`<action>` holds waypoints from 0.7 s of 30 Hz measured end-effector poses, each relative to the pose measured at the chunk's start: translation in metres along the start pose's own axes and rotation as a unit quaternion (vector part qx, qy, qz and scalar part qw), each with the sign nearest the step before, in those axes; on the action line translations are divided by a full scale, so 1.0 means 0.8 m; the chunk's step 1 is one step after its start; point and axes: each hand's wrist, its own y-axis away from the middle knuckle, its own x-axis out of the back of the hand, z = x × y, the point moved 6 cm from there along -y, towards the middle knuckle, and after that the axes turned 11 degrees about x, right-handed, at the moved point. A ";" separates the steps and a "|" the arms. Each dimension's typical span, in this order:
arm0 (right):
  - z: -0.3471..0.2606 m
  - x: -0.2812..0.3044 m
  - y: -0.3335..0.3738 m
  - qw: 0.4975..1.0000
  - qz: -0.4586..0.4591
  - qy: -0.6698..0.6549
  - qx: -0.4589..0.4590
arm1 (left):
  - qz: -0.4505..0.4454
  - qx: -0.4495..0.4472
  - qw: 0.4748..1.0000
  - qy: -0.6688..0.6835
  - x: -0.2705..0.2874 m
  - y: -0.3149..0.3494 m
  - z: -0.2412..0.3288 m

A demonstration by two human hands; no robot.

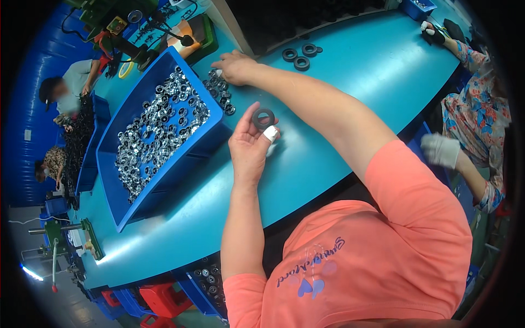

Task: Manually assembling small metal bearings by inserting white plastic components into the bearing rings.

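Note:
My left hand is closed on a black ring, pinched upright between a white-wrapped thumb and the fingers. Its round hole faces up toward me. Over the table my right hand reaches across to a small loose pile of shiny metal rings. The fingers there are stretched out and slightly apart, at the pile's far end; their tips are partly hidden. Beside the pile stands a large blue bin with many more shiny metal rings in it.
Several black rings lie on the blue-green table near its far edge. A green machine stands at the far left. At the right sits a co-worker in a flowered sleeve. Red stools are below the table.

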 end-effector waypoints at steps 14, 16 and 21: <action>-0.011 0.052 0.104 0.983 0.089 -0.085 0.134 | 0.010 -0.030 0.999 -0.011 -0.004 0.007 -0.002; -0.002 0.054 0.107 0.983 0.086 -0.130 0.096 | 0.018 -0.038 0.999 -0.019 -0.004 0.008 -0.004; -0.002 0.067 0.127 0.980 0.148 -0.116 0.061 | 0.035 -0.052 0.998 -0.021 -0.003 0.012 -0.002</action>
